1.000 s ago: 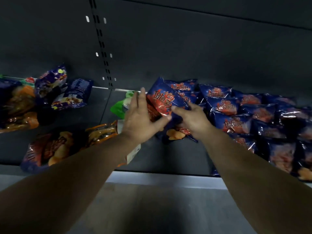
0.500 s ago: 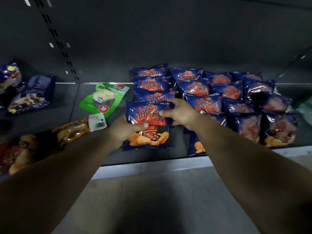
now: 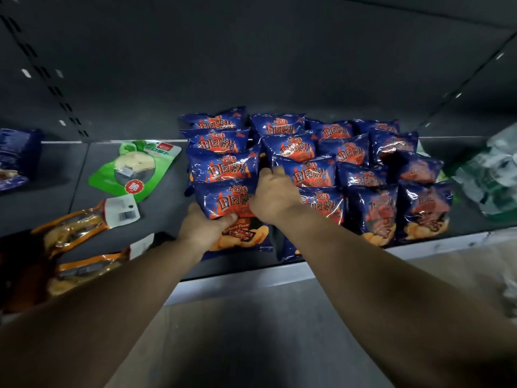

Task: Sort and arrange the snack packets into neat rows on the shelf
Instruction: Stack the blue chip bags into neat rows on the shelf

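Several blue chip packets with red flame print stand in overlapping rows on the dark shelf. The front packet of the leftmost row leans against the ones behind it. My left hand grips its lower left side, thumb across the front. My right hand holds its upper right edge, fingers curled in between it and the neighbouring row.
Left of the rows lie a green pouch, two orange packets and a blue packet at the far left. Pale green-white packets sit at the far right. The shelf's metal front lip runs below.
The blue packet was carried from above the pile down to the front of the leftmost row. Both hands now hold it against the row. The camera view shifted right.
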A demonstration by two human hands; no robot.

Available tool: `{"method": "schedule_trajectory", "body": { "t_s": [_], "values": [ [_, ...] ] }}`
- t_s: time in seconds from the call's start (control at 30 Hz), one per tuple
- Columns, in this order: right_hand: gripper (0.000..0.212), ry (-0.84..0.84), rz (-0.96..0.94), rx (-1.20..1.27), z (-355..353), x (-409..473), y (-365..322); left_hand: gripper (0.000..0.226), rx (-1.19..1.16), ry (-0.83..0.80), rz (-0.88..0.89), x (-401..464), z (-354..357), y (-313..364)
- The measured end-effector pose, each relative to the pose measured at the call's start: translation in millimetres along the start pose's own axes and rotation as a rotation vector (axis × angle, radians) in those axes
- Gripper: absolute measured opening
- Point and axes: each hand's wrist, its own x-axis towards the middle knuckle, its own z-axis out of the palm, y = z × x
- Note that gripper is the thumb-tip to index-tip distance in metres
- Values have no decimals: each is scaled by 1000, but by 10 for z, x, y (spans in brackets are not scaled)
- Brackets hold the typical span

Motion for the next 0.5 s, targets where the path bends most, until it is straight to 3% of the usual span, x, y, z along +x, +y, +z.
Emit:
{"method": "schedule_trajectory", "body": {
  "t_s": [0.2,0.3,0.5],
  "values": [
    [61,19,-163,-137,74,-51,-38,93,126,177,55,-83,63,114],
    [58,10,-178,-149,81,-49,-43,108,119,115,73,-115,53,165],
    [49,-27,-138,-187,102,-65,-22,88,22,45,103,-155,87,75]
  ]
}}
